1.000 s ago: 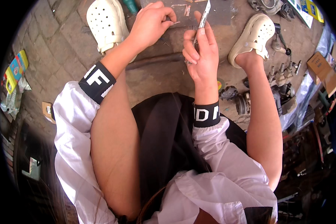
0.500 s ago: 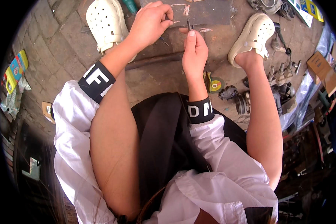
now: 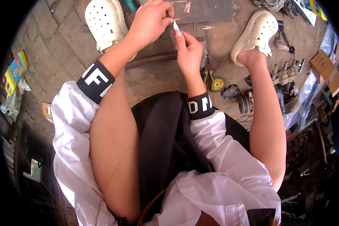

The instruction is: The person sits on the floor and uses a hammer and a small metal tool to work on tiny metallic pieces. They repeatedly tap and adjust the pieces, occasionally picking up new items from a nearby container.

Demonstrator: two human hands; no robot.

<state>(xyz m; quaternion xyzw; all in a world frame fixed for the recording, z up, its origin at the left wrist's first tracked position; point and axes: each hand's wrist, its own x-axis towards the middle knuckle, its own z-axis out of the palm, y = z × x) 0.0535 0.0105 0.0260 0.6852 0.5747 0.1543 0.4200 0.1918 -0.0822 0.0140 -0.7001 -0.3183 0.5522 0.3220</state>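
Note:
Above the dark flat sheet's near edge, my left hand (image 3: 151,22) is closed in a pinch. A thin pinkish strip (image 3: 177,19) sticks out from its fingertips. Close by, my right hand (image 3: 189,51) is closed on a small shiny metal blade (image 3: 176,26), its tip pointing up toward the strip. The blade's lower end is hidden in my fingers. On the dark sheet (image 3: 214,14) lies a bundle of pinkish strips (image 3: 187,6). Another small bundle (image 3: 207,27) rests on the ground beyond my right hand.
A long dark bar (image 3: 150,60) lies across the ground below my hands. Near my right wrist are a round yellow-green disc (image 3: 217,83) and greasy metal parts (image 3: 245,102). My cream clogs (image 3: 106,22) flank the work. A cardboard box (image 3: 327,71) sits far right.
My right hand has moved left and slightly up, bringing the blade close to my left fingertips. The blade now catches the light. My left hand has barely shifted.

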